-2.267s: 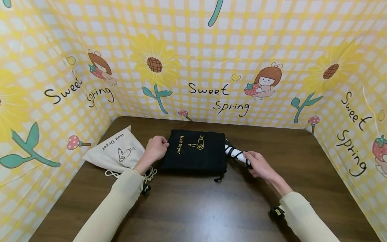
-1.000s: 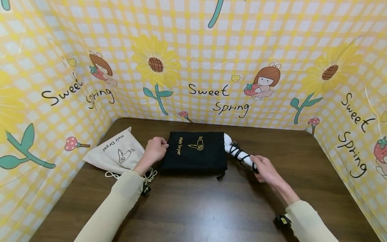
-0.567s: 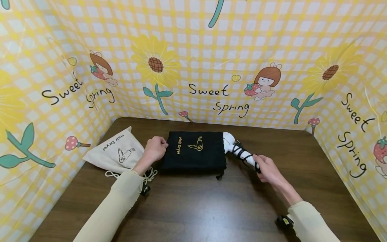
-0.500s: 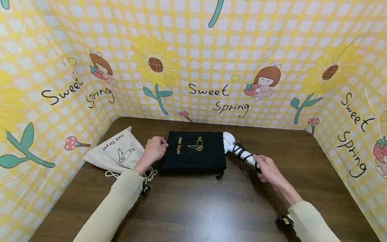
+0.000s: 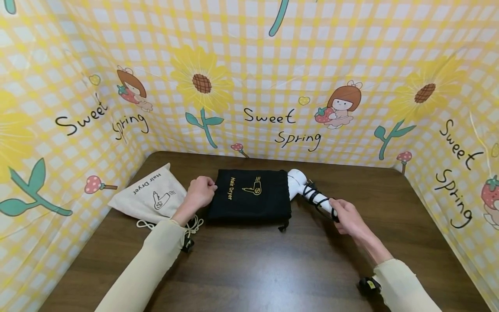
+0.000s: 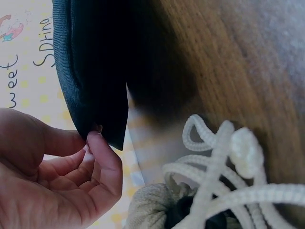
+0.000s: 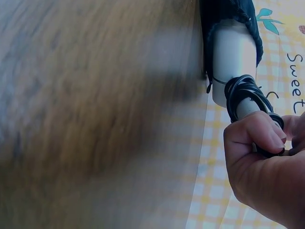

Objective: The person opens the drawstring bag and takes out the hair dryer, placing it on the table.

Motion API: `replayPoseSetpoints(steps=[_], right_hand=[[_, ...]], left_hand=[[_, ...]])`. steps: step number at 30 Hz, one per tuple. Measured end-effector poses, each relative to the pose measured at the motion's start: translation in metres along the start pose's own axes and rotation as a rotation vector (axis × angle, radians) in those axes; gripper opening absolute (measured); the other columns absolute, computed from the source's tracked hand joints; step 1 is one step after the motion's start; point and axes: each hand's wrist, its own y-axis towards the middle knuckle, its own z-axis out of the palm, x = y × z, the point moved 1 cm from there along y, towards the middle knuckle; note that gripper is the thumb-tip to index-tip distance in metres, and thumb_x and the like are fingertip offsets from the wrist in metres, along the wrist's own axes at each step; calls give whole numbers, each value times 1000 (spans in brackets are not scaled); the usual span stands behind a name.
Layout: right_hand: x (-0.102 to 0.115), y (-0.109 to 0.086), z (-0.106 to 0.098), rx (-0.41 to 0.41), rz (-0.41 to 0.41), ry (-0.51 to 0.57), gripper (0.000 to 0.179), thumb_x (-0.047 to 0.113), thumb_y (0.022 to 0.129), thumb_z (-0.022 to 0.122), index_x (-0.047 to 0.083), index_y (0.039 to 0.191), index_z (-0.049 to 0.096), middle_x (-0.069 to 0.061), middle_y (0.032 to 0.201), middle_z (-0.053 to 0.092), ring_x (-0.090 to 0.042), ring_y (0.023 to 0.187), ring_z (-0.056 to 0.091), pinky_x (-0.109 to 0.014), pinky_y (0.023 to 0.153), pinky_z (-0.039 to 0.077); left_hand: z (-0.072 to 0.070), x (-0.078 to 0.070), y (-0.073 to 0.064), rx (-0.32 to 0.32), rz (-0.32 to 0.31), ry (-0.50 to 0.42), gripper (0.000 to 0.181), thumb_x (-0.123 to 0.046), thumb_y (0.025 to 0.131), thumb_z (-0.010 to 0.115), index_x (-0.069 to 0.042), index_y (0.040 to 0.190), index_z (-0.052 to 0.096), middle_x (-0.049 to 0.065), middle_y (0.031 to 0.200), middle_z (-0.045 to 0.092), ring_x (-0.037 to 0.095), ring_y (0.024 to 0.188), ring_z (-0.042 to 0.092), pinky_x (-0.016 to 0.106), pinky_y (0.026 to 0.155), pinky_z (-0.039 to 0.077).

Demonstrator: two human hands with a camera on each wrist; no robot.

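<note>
A black drawstring bag (image 5: pixel 253 203) printed "Hair Dryer" in gold lies flat at the middle of the table, its mouth facing right. My left hand (image 5: pixel 200 192) pinches the bag's left edge between thumb and fingertips, as the left wrist view shows close up. From the mouth sticks out a white hair dryer (image 5: pixel 297 180), the rest of its head hidden inside the bag. Its handle is wound with a black cord (image 7: pixel 245 95). My right hand (image 5: pixel 348 218) grips the end of that handle, thumb and fingers curled round it.
Left of my left hand lies a cream drawstring bag (image 5: pixel 152 195), also printed "Hair Dryer", with its white cords (image 6: pixel 214 167) trailing beneath my left wrist. A yellow checked cloth (image 5: pixel 273 65) rises behind and at both sides of the brown wooden table (image 5: pixel 249 268).
My right hand has drawn the hair dryer rightward, so part of its white head now shows outside the black bag where only the handle did. My left hand has stayed at the bag's left edge.
</note>
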Motion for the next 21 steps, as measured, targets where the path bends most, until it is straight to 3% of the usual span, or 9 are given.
replayPoseSetpoints(steps=[11, 21], right_hand=[[-1, -2, -7, -15, 0, -10, 54, 44, 113, 42, -6, 132, 44, 3, 68, 36, -8, 49, 30, -23, 47, 31], [0, -2, -13, -58, -2, 0, 45, 42, 113, 41, -3, 118, 46, 1, 72, 40, -8, 50, 32, -22, 47, 32]], left_hand=[[-1, -1, -2, 7, -14, 5, 17, -12, 105, 63, -1, 96, 72, 12, 92, 70, 29, 79, 62, 42, 71, 51], [0, -3, -2, 13, -20, 4, 17, -12, 105, 63, 0, 100, 73, 14, 96, 71, 30, 81, 63, 43, 73, 52]])
